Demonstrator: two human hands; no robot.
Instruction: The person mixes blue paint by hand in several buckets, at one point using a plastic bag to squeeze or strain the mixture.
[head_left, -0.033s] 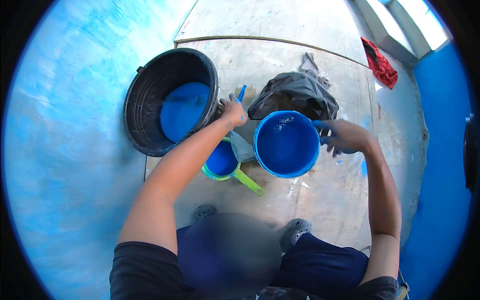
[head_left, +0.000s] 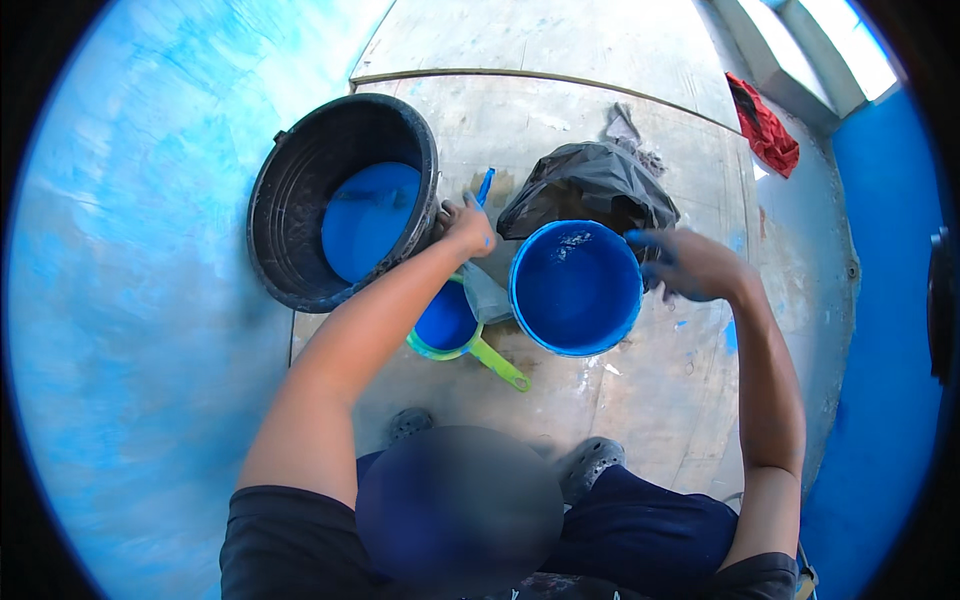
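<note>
My left hand (head_left: 466, 228) is at the right rim of a large black tub (head_left: 268, 205), its fingers bent against the edge. Blue liquid paint (head_left: 368, 222) lies in the tub. A narrow blue stick-like piece (head_left: 486, 187) shows just beyond this hand; I cannot tell if it is held. My right hand (head_left: 690, 264) is beside the right rim of a bucket (head_left: 576, 290) with blue paint inside, its fingers loosely apart and holding nothing visible. Between tub and bucket sits a green-handled dipper (head_left: 500, 364) with blue paint in it, partly behind my left forearm.
A black plastic bag (head_left: 590, 180) bunches behind the bucket, near a grey rag (head_left: 622, 128). Clear plastic (head_left: 484, 295) lies against the dipper. Red cloth (head_left: 764, 125) is at the far right. Blue-smeared surface fills the left; a blue wall (head_left: 890, 300) stands right.
My right hand has shifted very slightly, its fingers blurred. The tub, bucket and left hand stay almost the same.
</note>
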